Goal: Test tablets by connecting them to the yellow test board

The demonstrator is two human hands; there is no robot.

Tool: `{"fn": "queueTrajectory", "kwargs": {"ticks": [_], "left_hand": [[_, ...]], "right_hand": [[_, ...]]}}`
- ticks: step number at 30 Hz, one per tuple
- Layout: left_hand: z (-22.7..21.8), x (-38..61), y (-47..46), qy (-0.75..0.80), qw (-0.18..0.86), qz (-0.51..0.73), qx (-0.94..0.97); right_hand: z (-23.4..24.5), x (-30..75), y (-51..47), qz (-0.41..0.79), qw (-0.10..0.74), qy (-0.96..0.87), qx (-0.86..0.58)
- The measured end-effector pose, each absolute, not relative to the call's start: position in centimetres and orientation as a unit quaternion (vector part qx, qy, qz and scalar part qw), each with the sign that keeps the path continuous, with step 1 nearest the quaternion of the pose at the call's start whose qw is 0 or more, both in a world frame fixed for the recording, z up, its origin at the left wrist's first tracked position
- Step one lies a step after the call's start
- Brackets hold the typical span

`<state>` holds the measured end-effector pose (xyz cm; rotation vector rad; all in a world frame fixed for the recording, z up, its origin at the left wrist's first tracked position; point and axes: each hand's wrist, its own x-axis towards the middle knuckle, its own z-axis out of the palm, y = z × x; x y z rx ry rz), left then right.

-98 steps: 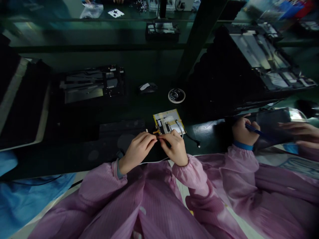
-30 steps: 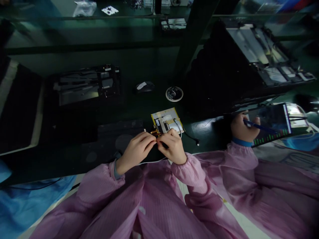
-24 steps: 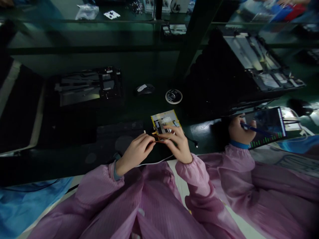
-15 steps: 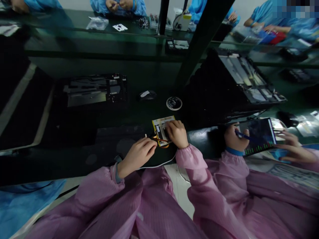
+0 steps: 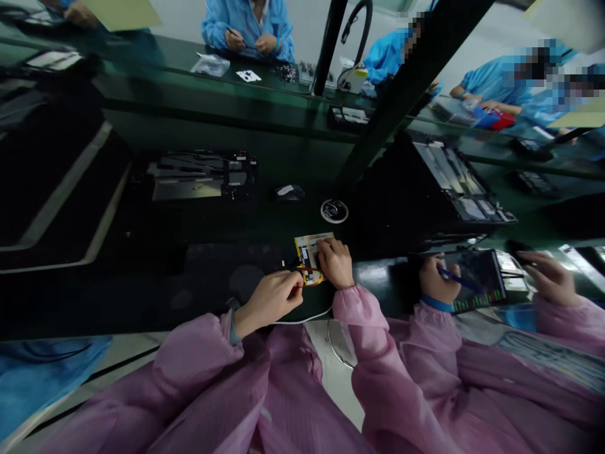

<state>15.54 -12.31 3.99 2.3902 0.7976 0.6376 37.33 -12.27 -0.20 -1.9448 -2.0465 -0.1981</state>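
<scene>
A flat battery pack (image 5: 307, 242) with yellow edges and a pale face lies on the dark bench in front of me. My right hand (image 5: 336, 263) grips it from the right, fingers curled over its face, covering part of it. An orange ribbon cable (image 5: 312, 270) curves across the pack's lower end. Its left end runs to the fingertips of my left hand (image 5: 275, 296), which are closed in a pinch on it. The exact grip is hidden behind the fingers.
Behind the pack are a round white-rimmed dish (image 5: 334, 211) and a black mouse (image 5: 289, 192). Device frames lie at left (image 5: 203, 176) and on a black stack (image 5: 439, 189) at right. A co-worker's hand (image 5: 439, 280) holds a blue pen by a tablet (image 5: 472, 274). A white cable (image 5: 307, 317) runs along the front edge.
My view has tilted up, showing more of the people opposite. The orange cable now bows in a loop over the pack's lower end. The co-worker's far hand has lifted off the tablet.
</scene>
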Motion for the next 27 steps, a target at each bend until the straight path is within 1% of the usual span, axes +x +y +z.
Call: {"fn": "queueTrajectory", "kwargs": {"ticks": [4,7,9,11,13,15,17,18,20,23,25,27], "left_hand": [[5.1,15.0,-12.6,0.265,0.289,0.242,0.888],[6.0,12.4,-12.6,0.271,0.297,0.281,0.872],[5.9,9.2,-12.2,0.335,0.282,0.311,0.843],[5.0,5.1,-11.7,0.448,0.246,0.342,0.789],[3.5,0.9,-11.2,0.559,0.2,0.363,0.718],[2.1,-2.4,-11.0,0.627,0.208,0.355,0.662],[1.3,-4.2,-11.1,0.641,0.255,0.332,0.644],[1.3,-4.7,-11.3,0.634,0.28,0.319,0.646],[1.8,-4.9,-11.6,0.616,0.312,0.301,0.658],[2.8,-4.9,-11.9,0.601,0.349,0.298,0.654],[3.3,-5.0,-11.8,0.602,0.381,0.316,0.626],[3.6,-5.2,-11.3,0.602,0.426,0.364,0.57]], "right_hand": [[-0.5,37.9,-12.1,-0.044,0.203,-0.696,-0.688],[1.0,38.5,-12.8,-0.034,0.261,-0.673,-0.691],[3.2,37.9,-14.3,-0.054,0.312,-0.654,-0.687],[5.6,35.9,-16.5,-0.084,0.36,-0.636,-0.678],[7.2,32.7,-18.6,-0.09,0.383,-0.65,-0.651],[7.3,28.8,-20.0,-0.033,0.369,-0.727,-0.578],[6.0,25.0,-20.1,0.028,0.331,-0.789,-0.516],[5.0,23.5,-19.8,0.04,0.319,-0.802,-0.504],[2.9,21.4,-18.8,0.02,0.304,-0.801,-0.514],[0.8,20.6,-17.5,-0.047,0.283,-0.787,-0.546],[0.4,20.8,-17.1,-0.074,0.276,-0.782,-0.554],[0.3,21.0,-17.0,-0.085,0.283,-0.778,-0.554]]}}
